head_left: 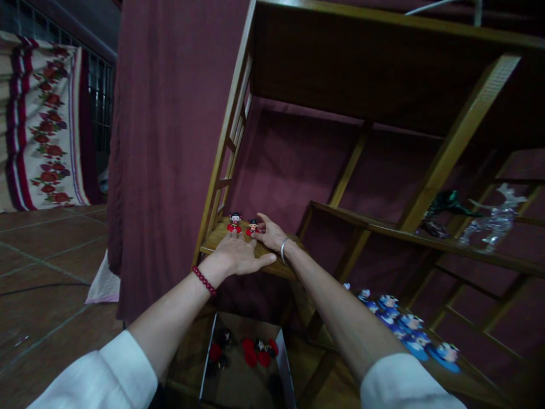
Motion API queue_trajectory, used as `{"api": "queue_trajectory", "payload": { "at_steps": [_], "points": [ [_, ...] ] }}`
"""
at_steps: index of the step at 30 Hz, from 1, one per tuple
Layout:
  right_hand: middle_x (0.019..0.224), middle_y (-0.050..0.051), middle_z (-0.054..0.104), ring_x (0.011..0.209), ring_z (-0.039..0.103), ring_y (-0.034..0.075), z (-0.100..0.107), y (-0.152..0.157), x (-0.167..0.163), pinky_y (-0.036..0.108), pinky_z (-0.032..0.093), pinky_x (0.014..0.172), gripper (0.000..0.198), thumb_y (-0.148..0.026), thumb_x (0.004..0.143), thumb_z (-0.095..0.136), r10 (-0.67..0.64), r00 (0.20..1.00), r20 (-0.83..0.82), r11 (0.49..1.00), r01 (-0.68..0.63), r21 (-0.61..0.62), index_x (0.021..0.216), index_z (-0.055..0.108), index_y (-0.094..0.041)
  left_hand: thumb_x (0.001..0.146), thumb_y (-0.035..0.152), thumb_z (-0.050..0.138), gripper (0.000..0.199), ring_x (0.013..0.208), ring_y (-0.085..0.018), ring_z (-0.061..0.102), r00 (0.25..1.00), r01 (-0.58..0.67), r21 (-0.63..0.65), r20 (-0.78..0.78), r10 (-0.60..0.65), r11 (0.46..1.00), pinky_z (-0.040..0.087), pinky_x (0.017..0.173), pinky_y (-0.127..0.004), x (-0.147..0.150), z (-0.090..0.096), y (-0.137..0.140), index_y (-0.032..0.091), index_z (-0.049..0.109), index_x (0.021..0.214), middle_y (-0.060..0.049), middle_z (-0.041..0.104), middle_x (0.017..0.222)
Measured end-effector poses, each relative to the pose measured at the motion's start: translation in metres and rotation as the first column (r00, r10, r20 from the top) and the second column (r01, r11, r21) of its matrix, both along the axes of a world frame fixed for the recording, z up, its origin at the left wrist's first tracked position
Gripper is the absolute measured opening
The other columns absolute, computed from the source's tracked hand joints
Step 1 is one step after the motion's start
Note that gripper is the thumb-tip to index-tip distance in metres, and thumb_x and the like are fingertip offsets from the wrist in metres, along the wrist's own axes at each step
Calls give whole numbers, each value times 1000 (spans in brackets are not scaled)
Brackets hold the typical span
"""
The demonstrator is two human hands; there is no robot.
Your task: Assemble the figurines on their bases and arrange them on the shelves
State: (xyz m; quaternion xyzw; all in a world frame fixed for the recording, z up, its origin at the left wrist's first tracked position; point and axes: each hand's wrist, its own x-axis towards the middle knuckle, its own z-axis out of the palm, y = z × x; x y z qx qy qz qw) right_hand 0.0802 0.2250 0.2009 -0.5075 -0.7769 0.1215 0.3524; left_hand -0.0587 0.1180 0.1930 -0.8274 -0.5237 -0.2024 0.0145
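Note:
Two small figurines with black hair and red bases stand side by side on a wooden shelf board point(221, 237). My right hand point(275, 236), with a silver bracelet at the wrist, holds the right figurine point(252, 226) between thumb and fingers at its right side. One finger stretches out past it. My left hand point(238, 254), wearing a dark red bead bracelet point(204, 280), lies open with the thumb out to the right. Its fingertips reach the front of the left figurine point(234, 219); whether they touch its base I cannot tell.
Below the shelf, an open box point(236, 392) contains several red and black figurines. Blue-and-white figurines point(411, 322) stand lower right. A clear deer-like ornament point(496, 218) sits on a right shelf beside a dark green one point(447, 207). A maroon curtain point(170, 142) hangs left.

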Motion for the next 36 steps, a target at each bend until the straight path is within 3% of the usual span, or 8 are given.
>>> {"api": "queue_trajectory", "payload": {
  "at_steps": [20,30,36],
  "points": [
    [89,3,60,81,58,14,-8,5,0,30,47,81,73,-17,66,70,-40,999,-32,999,40,-13,131,36,-18,75,73,14,87,126,-35,33,1000,-15,64,-1,15,998,22,103,-47,1,-5,0,13,45,130,-20,44,133],
    [93,6,62,83,59,14,-10,9,0,31,46,85,72,-9,67,67,9,992,-126,997,-18,-74,131,35,-13,75,74,12,86,124,-33,37,998,-38,84,-37,41,996,26,101,-45,0,-6,2,16,47,127,-16,48,130],
    [101,7,62,88,60,13,-6,-6,3,29,48,84,74,-10,68,66,11,984,-180,990,-36,-139,133,31,-15,74,74,8,86,119,-32,42,997,-43,113,-62,50,993,31,97,-45,0,-10,5,19,48,126,-14,51,127]
  ]
}}
